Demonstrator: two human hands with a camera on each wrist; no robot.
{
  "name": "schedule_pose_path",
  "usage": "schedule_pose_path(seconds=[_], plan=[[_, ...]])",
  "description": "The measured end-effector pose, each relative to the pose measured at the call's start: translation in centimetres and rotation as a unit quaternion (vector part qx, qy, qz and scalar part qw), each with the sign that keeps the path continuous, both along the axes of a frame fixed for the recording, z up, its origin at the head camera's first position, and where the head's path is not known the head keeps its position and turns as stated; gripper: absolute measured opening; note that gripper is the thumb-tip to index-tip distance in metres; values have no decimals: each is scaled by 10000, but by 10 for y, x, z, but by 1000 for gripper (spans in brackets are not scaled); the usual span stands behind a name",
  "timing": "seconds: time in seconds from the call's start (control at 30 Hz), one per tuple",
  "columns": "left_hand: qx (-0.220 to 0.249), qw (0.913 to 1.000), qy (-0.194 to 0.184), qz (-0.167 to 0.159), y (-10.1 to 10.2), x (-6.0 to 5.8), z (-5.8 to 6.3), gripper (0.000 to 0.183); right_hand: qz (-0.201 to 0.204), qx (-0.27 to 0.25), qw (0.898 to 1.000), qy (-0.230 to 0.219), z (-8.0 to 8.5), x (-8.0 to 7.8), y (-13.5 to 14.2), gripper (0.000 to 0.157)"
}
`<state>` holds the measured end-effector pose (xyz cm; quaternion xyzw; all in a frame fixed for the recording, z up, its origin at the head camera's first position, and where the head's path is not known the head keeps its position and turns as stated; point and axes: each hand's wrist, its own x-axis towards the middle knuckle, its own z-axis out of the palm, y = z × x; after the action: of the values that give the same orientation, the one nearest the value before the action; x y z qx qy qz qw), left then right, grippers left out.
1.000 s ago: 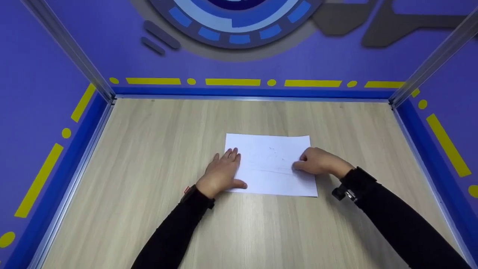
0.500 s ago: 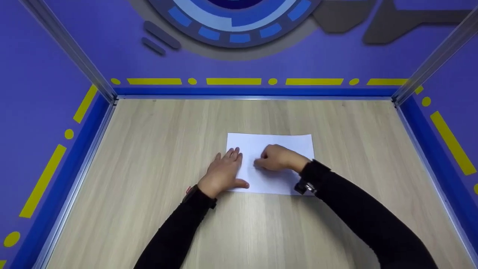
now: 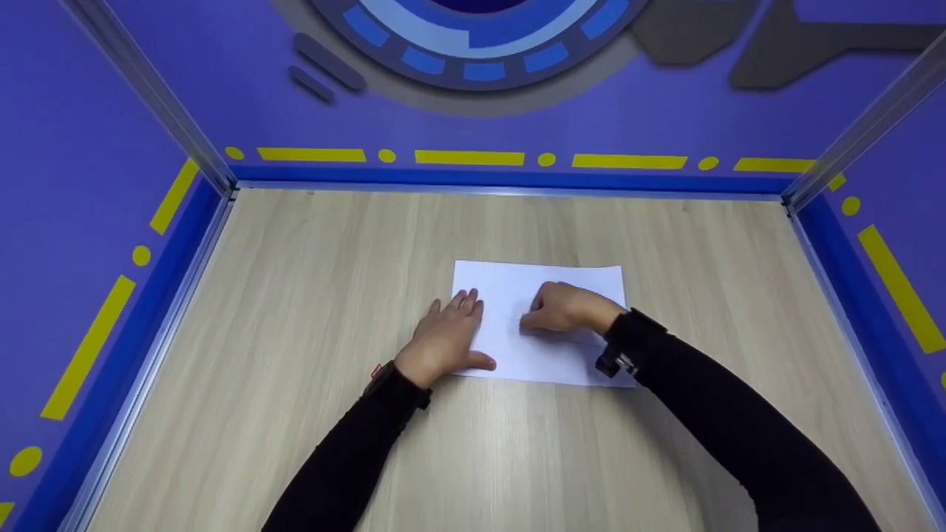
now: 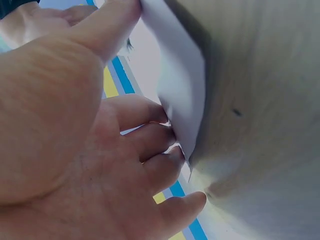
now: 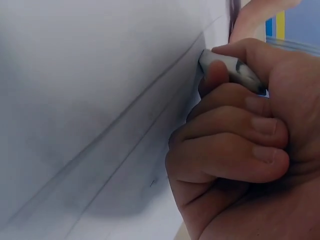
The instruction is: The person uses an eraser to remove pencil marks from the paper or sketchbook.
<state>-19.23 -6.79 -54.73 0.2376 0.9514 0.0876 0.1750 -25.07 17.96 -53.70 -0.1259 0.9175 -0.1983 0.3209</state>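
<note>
A white sheet of paper (image 3: 506,284) lies on the wooden table, wider than it is deep. My left hand (image 3: 443,338) rests with spread, straight fingers on its left edge, thumb near the front left corner. In the left wrist view the paper (image 4: 186,80) bends up slightly from the wood beside the thumb and fingertips. My right hand (image 3: 567,307) is over the middle of the sheet and pinches a small white eraser (image 5: 237,71), dark-smudged, between thumb and index finger; the other fingers curl into the palm. Its end meets the paper close to long grey pencil lines (image 5: 125,111).
The wooden table (image 3: 310,295) stretches around the paper on all sides. Blue-purple panels (image 3: 473,133) with yellow marks stand at the back and both sides, set in metal rails. Each wrist wears a black strap over a black sleeve (image 3: 709,388).
My right hand has swept left from the sheet's right edge to its middle, then slipped back slightly right, eraser in its fingers. The left hand has stayed on the left edge.
</note>
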Motion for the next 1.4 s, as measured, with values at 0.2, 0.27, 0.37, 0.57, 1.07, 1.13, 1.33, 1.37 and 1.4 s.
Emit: schedule_pose_path(seconds=[0.2,0.27,0.37,0.57,1.07,1.13,1.33,1.37,1.4], plan=[[39,9999,-80,46,-2,-1,-2,112,-126,-128,9997,-163,-2,7,26,41],[60,9999,-109,65,-3,0,-3,113,-197,-111,9994,-253,-2,9,36,45],[97,9998,-156,89,-3,0,-4,113,-249,-67,9990,-359,-2,11,53,52],[45,9999,-128,96,-4,-1,-5,112,-395,8,9985,-377,0,20,95,48],[29,9998,-143,99,-8,2,1,111,-299,-463,9985,-34,1,24,43,55],[41,9999,-127,71,-7,2,1,111,-109,-465,9988,61,2,20,23,54],[86,10000,10,-12,-1,3,3,110,288,-548,9977,276,1,5,-21,50],[86,10000,26,-22,0,2,4,110,283,-540,9978,275,0,3,-24,48],[81,10000,40,-30,1,2,4,110,249,-510,9980,269,-1,2,-27,47]])
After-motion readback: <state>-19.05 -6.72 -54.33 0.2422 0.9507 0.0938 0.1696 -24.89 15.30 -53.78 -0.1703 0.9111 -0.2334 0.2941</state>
